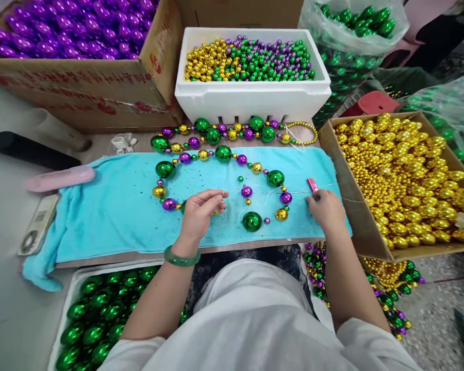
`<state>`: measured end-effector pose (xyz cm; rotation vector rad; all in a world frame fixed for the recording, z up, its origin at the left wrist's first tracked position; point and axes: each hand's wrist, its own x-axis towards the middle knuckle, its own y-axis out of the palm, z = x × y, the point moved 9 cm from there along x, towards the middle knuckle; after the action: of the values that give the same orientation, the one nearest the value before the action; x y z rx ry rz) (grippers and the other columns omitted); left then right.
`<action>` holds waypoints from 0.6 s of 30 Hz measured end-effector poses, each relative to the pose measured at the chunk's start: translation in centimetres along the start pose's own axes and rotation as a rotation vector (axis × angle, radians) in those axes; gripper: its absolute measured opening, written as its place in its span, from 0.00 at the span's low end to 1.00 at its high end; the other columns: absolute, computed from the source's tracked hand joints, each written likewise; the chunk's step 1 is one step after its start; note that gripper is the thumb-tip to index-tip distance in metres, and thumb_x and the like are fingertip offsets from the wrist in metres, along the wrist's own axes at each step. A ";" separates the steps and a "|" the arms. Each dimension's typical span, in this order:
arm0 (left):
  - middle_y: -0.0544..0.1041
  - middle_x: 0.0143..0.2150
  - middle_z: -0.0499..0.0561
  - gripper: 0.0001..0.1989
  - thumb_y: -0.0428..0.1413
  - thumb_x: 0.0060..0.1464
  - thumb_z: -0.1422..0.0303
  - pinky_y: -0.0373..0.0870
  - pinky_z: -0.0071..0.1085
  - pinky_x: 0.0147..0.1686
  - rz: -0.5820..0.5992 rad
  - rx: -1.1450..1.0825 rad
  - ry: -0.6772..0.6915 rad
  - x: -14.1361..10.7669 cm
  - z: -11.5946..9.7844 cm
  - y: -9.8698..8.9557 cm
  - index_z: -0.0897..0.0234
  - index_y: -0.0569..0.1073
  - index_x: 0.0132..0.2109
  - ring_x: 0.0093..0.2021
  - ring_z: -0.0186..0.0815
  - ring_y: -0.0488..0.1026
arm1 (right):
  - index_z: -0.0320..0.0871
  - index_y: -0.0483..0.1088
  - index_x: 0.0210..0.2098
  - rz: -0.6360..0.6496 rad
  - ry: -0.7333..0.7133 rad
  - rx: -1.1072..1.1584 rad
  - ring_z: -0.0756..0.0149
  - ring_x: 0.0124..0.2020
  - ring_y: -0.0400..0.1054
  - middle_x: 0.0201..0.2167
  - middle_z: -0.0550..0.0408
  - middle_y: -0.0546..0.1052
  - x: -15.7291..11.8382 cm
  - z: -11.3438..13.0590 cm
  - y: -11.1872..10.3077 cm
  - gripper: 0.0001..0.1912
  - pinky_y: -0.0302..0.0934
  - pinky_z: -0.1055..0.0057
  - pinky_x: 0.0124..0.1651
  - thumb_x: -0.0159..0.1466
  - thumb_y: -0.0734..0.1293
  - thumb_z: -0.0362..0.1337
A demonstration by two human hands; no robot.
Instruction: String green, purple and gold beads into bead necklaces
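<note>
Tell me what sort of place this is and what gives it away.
Most likely a bead-stringing workshop: a bead strand lies on a turquoise towel, a carton is heaped with shiny purple beads, and a white foam box holds small gold, green and purple ones.

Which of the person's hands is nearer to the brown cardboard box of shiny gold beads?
Right. The right hand is over the right end of the turquoise fabric towel, left of the box; the left hand is farther left, near the towel's middle.
</note>
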<state>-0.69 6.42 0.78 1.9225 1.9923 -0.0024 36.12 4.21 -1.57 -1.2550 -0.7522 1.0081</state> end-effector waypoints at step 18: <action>0.74 0.25 0.48 0.09 0.65 0.43 0.62 0.53 0.25 0.20 0.009 0.085 0.107 -0.1 -0.5 0.0 0.62 0.79 0.31 0.22 0.26 0.57 | 0.41 0.74 0.36 -0.103 -0.177 0.238 0.53 0.40 0.69 0.38 0.43 0.76 -0.1 4.6 -0.8 0.11 0.62 0.59 0.44 0.62 0.63 0.41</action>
<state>-0.81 6.42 1.30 2.0234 2.0837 0.0181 32.15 5.96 0.04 -0.9223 -0.7986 1.0988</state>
